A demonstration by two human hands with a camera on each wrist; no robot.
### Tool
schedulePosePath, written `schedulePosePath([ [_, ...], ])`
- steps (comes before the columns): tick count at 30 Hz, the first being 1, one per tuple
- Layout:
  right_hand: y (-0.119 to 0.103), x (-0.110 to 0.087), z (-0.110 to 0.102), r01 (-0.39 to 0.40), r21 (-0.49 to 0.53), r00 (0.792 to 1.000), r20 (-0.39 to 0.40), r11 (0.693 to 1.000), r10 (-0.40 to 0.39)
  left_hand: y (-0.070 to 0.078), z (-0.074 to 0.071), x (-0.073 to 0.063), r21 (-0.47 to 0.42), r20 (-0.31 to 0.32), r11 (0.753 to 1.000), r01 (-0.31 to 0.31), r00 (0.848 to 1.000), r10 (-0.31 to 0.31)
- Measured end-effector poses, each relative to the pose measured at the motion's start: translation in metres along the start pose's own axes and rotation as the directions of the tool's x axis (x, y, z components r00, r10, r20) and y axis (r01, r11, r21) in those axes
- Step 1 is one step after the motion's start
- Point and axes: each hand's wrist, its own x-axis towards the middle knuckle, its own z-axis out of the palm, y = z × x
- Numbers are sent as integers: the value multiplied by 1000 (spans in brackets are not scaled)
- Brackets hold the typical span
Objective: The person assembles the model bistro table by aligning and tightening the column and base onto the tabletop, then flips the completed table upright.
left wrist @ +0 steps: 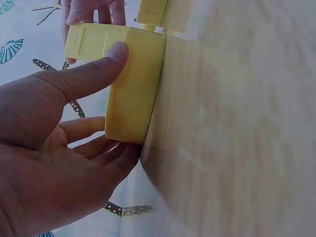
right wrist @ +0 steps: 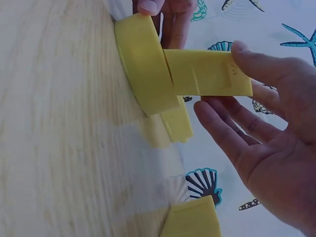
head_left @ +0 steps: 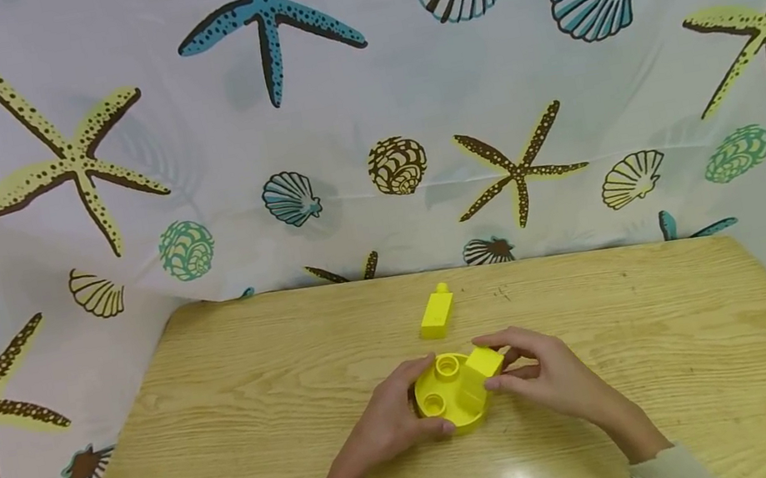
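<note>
In the head view, the left hand (head_left: 396,410) curves round the left side of a round yellow base (head_left: 454,390) on the bench (head_left: 233,433), thumb on the near rim and fingers on the far one — a hold that probably keeps it from sliding. The right hand (head_left: 547,381) pinches the upper part of a yellow block (head_left: 478,375) between thumb and fingers; the block stands on the right part of the base, its long axis rising from the bench, beside two round raised rings (head_left: 447,366). Beyond lies a loose yellow piece (head_left: 438,313), lengthwise away from the person, knob at its far end and leaning slightly right.

In the left wrist view, turned sideways, the left thumb presses the base's side wall while the fingers wrap its far edge. The base seems to sit flat, the block square to it with small raised marks near its free end.

In the right wrist view the right thumb lies across that free end, fingertips opposite — likely to steer the block and hold it upright. Another yellow shape (right wrist: 195,219) is cut off below; I cannot tell what it is.
</note>
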Motion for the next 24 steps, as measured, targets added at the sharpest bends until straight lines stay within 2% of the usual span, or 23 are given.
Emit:
schedulePosePath([
  [5, -1, -3, -8, 10, 12, 999, 35, 1000, -11, 1, -1, -1, 14, 1, 1000, 4, 1000, -4],
  [12, 0, -4, -14, 3, 95, 999, 53, 995, -8, 2, -1, -1, 13, 0, 1000, 7, 1000, -7],
  [24, -3, -3, -10, 4, 69, 998, 70, 998, -9, 2, 0, -1, 6, -7, 1000, 7, 1000, -7],
])
